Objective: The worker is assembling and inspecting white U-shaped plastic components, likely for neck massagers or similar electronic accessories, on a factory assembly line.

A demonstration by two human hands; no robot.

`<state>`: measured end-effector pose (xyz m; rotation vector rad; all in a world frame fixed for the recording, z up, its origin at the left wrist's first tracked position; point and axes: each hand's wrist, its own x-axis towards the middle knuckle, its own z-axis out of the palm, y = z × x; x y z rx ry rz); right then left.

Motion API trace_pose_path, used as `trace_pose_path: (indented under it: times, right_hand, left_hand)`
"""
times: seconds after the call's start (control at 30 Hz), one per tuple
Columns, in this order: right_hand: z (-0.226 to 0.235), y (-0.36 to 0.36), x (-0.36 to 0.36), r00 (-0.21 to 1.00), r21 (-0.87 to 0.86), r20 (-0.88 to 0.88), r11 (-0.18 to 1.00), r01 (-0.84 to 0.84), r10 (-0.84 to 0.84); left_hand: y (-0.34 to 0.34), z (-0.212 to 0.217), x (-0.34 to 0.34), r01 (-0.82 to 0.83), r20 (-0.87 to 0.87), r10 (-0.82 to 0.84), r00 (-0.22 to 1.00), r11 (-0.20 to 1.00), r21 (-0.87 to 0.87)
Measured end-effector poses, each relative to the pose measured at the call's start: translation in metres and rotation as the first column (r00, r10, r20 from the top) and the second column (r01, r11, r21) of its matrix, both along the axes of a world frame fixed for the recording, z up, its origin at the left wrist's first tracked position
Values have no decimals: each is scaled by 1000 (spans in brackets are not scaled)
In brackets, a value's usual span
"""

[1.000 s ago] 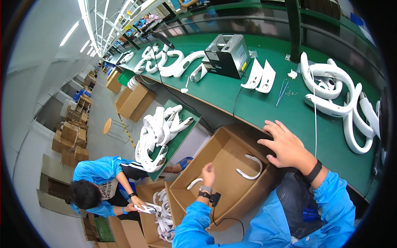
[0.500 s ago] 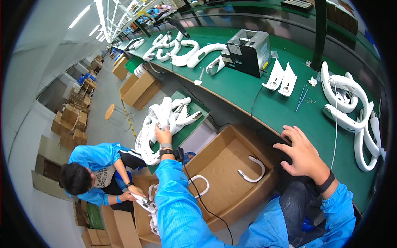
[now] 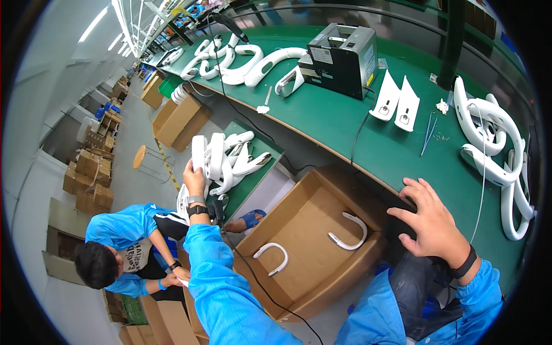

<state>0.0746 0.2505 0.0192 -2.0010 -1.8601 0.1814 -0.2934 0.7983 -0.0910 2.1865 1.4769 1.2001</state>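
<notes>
My left hand (image 3: 195, 180) is stretched out over a small green side table (image 3: 241, 201), its fingers around a white curved neckband-shaped part (image 3: 198, 152). More white curved parts (image 3: 230, 161) are heaped beside it on that table. My right hand (image 3: 428, 221) holds nothing; its fingers are spread at the front edge of the long green workbench (image 3: 322, 123). Between my arms stands an open cardboard box (image 3: 305, 241), with a white U-shaped piece (image 3: 275, 256) and another U-shaped piece (image 3: 352, 231) lying in it.
On the bench are a black-and-grey machine (image 3: 339, 60), two white shells (image 3: 397, 102), blue tweezers (image 3: 428, 135) and several looped white parts (image 3: 489, 126). A seated co-worker (image 3: 129, 253) in blue is at the left. A black cable (image 3: 259, 276) crosses the box.
My left hand has shifted left and now has a white curved part standing up in its fingers. The view has turned slightly, showing more of the box. My right hand stays spread.
</notes>
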Motion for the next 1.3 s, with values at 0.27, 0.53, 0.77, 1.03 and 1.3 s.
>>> trace_pose_path:
  times: [0.27,0.53,0.77,1.03,1.3]
  right_hand:
    - [-1,1,0,1000,14,-7,1000,-4,4]
    - [-2,1,1,1000,12,10,1000,7,-7]
    - [0,0,0,1000,18,8,1000,8,-8]
    - [-2,-1,1,1000,15,7,1000,12,-12]
    - [-3,1,2,1000,21,8,1000,7,-7]
  left_hand:
    - [-6,-30,10,-105,-151,83,985,984,-145]
    - [-29,-27,26,-195,-171,182,968,979,-57]
    - [-32,-45,22,-219,-154,209,966,975,-47]
    - [-18,-18,31,-171,-170,168,971,985,-1]
    - [-9,-19,42,-276,-282,288,915,958,82]
